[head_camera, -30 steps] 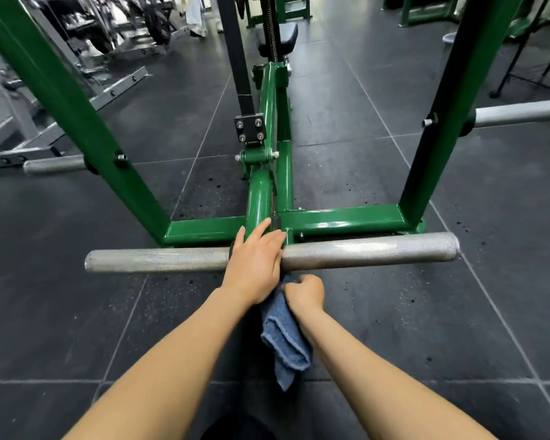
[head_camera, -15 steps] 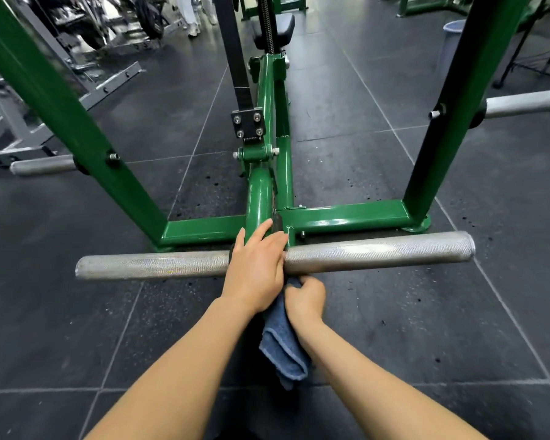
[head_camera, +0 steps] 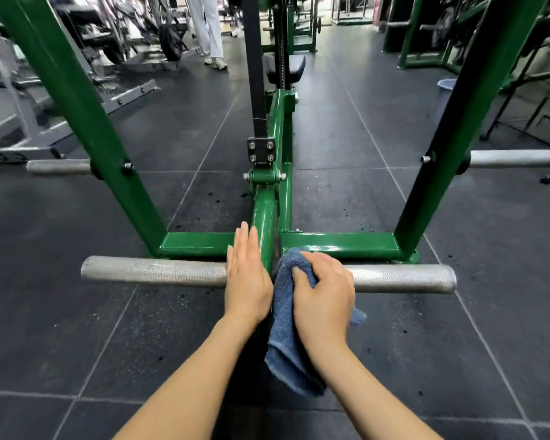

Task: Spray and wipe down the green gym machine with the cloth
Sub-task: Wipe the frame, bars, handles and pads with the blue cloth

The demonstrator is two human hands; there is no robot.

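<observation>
So the green machine (head_camera: 337,246) sits low on the dark rubber floor (head_camera: 505,281), its center beam running straight away from the person toward a black seat pad (head_camera: 288,69) at the far end, with a cross beam along the near end and two green posts slanting up on either side. A knurled silver bar (head_camera: 153,269) lies crosswise just in front of that cross beam, long axis running left to right.

The person's right hand (head_camera: 323,290) has a blue cloth (head_camera: 288,328) bunched up in curled fingers, pressing it right where the bar meets the green center tube. The loose end of the cloth hangs down toward the floor below the wrist. The left hand (head_camera: 246,274) is flat, fingers straight and together, lying over the bar and touching the left side of the center tube, holding nothing.

Shorter silver pegs (head_camera: 513,158) stick out sideways from both posts. Someone in white trousers (head_camera: 208,27) stands way in the back near other gear, and a pale bin (head_camera: 443,96) sits off to the right.
</observation>
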